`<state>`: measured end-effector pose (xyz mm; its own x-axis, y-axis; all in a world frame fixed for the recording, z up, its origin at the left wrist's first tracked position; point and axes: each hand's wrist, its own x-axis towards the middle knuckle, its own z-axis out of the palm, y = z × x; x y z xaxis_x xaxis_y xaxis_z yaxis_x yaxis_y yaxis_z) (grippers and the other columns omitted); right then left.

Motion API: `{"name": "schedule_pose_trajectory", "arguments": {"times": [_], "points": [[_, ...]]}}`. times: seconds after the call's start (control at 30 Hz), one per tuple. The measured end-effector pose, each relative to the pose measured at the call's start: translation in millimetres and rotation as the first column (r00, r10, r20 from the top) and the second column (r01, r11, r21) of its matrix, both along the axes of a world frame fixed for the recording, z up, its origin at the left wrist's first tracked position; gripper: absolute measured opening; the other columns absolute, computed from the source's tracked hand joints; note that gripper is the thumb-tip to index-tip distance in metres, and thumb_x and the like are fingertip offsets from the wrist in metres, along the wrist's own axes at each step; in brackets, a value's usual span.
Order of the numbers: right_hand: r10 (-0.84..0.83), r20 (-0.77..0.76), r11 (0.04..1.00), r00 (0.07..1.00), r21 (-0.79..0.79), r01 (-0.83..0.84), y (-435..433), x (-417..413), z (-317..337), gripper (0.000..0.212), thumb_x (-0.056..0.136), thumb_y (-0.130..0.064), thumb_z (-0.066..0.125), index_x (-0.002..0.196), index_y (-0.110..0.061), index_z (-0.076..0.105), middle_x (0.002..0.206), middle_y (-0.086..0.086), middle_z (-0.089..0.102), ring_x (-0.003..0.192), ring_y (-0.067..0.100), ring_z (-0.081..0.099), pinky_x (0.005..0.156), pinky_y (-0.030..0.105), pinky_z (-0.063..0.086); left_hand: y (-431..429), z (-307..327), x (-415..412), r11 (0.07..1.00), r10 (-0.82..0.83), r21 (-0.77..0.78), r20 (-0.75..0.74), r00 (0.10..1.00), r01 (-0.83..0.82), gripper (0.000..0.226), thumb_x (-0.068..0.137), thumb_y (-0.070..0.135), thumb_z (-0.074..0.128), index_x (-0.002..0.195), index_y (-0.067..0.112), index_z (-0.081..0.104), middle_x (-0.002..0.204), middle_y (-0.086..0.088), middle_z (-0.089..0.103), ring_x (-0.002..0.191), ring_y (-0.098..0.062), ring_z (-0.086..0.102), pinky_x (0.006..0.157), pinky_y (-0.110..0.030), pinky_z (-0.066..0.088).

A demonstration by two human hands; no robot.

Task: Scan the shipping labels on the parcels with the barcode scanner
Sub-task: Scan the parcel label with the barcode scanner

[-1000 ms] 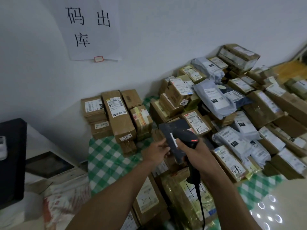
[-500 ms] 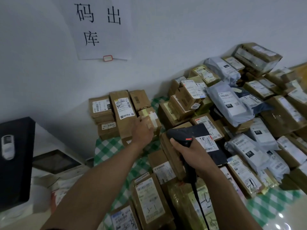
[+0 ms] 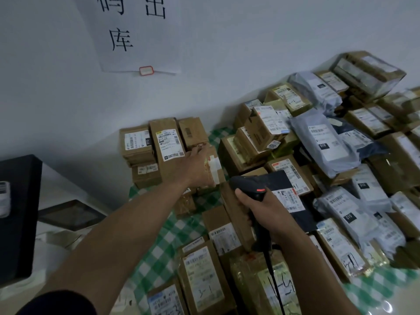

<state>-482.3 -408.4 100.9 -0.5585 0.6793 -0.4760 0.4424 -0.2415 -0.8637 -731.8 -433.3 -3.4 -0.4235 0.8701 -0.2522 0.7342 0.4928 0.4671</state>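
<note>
My right hand (image 3: 267, 209) grips the black barcode scanner (image 3: 248, 189) by its handle, and the scanner's cable hangs down over the parcels in front. The scanner's head sits at the left edge of a black mailer (image 3: 280, 180) with a white shipping label (image 3: 291, 198). My left hand (image 3: 197, 170) reaches out to a small cardboard box with white tape (image 3: 214, 165) in the stack by the wall, and its fingers curl over the box's far edge. Several labelled boxes and grey bags make up the parcel pile (image 3: 327, 142) on the right.
A green checked cloth (image 3: 159, 246) covers the table. More labelled boxes (image 3: 202, 276) lie near the front edge. A black monitor (image 3: 18, 214) and a flat dark device (image 3: 70, 215) stand at the left. A paper sign (image 3: 136, 35) hangs on the wall.
My left hand let go of the black mailer and moved left and away to the taped box by the wall. The mailer now lies on the pile. My right hand kept the scanner.
</note>
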Motion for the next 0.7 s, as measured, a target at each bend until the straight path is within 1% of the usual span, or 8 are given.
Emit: {"name": "schedule_pose_trajectory", "arguments": {"times": [0.1, 0.27, 0.4, 0.43, 0.53, 0.57, 0.63, 0.7], "points": [[-0.014, -0.019, 1.000, 1.000, -0.017, 0.014, 1.4, 4.6, -0.6, 0.016, 0.098, -0.034, 0.070, 0.109, -0.022, 0.072, 0.073, -0.003, 0.066, 0.059, 0.015, 0.059, 0.058, 0.031, 0.051, -14.1, 5.5, 7.6, 0.993, 0.034, 0.112, 0.034, 0.999, -0.038, 0.139, 0.055, 0.064, 0.089, 0.159, 0.036, 0.001, 0.161, -0.002, 0.024, 0.145, -0.031, 0.032, 0.113, -0.059, 0.039], [-0.067, -0.034, 0.997, 0.997, -0.042, 0.065, -0.1, 15.9, -0.2, 0.021, 0.097, -0.037, 0.072, 0.104, -0.017, 0.072, 0.067, 0.001, 0.061, 0.056, 0.017, 0.059, 0.059, 0.034, 0.050, -60.9, 37.5, 38.6, 0.912, 0.137, 0.323, 0.344, 0.929, -0.254, 0.145, 0.050, 0.067, 0.093, 0.160, 0.041, 0.003, 0.160, 0.008, 0.024, 0.143, -0.017, 0.034, 0.114, -0.048, 0.041], [-0.192, -0.128, 0.981, 0.973, -0.066, 0.184, -8.2, 19.3, 3.8, 0.030, 0.093, -0.039, 0.076, 0.114, -0.019, 0.070, 0.077, 0.006, 0.069, 0.061, 0.021, 0.065, 0.062, 0.036, 0.053, -114.0, 57.4, 81.8, 0.830, 0.123, 0.382, 0.587, 0.800, -0.408, 0.138, 0.057, 0.041, 0.101, 0.160, 0.046, 0.009, 0.143, 0.034, 0.031, 0.133, 0.001, 0.040, 0.102, -0.016, 0.048], [-0.211, -0.149, 0.976, 0.966, -0.080, 0.201, -11.3, 19.2, 5.1, 0.032, 0.092, -0.040, 0.076, 0.116, -0.019, 0.070, 0.083, 0.008, 0.073, 0.066, 0.022, 0.069, 0.064, 0.037, 0.056, -125.1, 59.6, 91.6, 0.816, 0.118, 0.391, 0.610, 0.784, -0.427, 0.136, 0.057, 0.039, 0.101, 0.159, 0.048, 0.011, 0.144, 0.035, 0.031, 0.131, 0.004, 0.042, 0.101, -0.014, 0.049], [-0.232, -0.204, 0.970, 0.951, -0.116, 0.211, -24.5, 20.5, 7.3, 0.028, 0.093, -0.040, 0.075, 0.117, -0.025, 0.073, 0.102, 0.005, 0.079, 0.094, 0.023, 0.077, 0.085, 0.044, 0.062, -150.9, 60.8, 113.6, 0.771, 0.115, 0.411, 0.661, 0.741, -0.486, 0.134, 0.056, 0.042, 0.102, 0.158, 0.049, 0.016, 0.156, 0.019, 0.037, 0.139, 0.002, 0.044, 0.109, -0.033, 0.050], [-0.236, -0.222, 0.968, 0.946, -0.138, 0.209, -30.2, 21.6, 10.3, 0.026, 0.094, -0.038, 0.074, 0.117, -0.025, 0.073, 0.105, 0.004, 0.080, 0.099, 0.023, 0.076, 0.090, 0.047, 0.061, -156.8, 60.7, 119.5, 0.755, 0.114, 0.425, 0.665, 0.738, -0.499, 0.133, 0.055, 0.042, 0.102, 0.158, 0.048, 0.017, 0.156, 0.018, 0.038, 0.140, 0.003, 0.043, 0.110, -0.030, 0.049], [-0.247, -0.256, 0.962, 0.935, -0.183, 0.204, -40.5, 24.3, 16.5, 0.022, 0.095, -0.030, 0.074, 0.116, -0.023, 0.073, 0.105, 0.005, 0.080, 0.101, 0.024, 0.077, 0.090, 0.046, 0.061, -164.8, 61.5, 130.2, 0.731, 0.118, 0.438, 0.675, 0.729, -0.523, 0.131, 0.055, 0.039, 0.103, 0.156, 0.049, 0.019, 0.154, 0.022, 0.039, 0.138, 0.007, 0.043, 0.107, -0.022, 0.048], [-0.234, -0.294, 0.966, 0.927, -0.177, 0.188, -48.9, 28.5, 22.1, 0.024, 0.093, -0.018, 0.077, 0.116, -0.017, 0.072, 0.104, 0.006, 0.080, 0.099, 0.023, 0.077, 0.081, 0.039, 0.064, -170.9, 61.8, 139.0, 0.733, 0.106, 0.425, 0.699, 0.707, -0.530, 0.133, 0.055, 0.041, 0.103, 0.155, 0.056, 0.016, 0.156, 0.024, 0.036, 0.139, 0.007, 0.042, 0.108, -0.026, 0.048]]}}
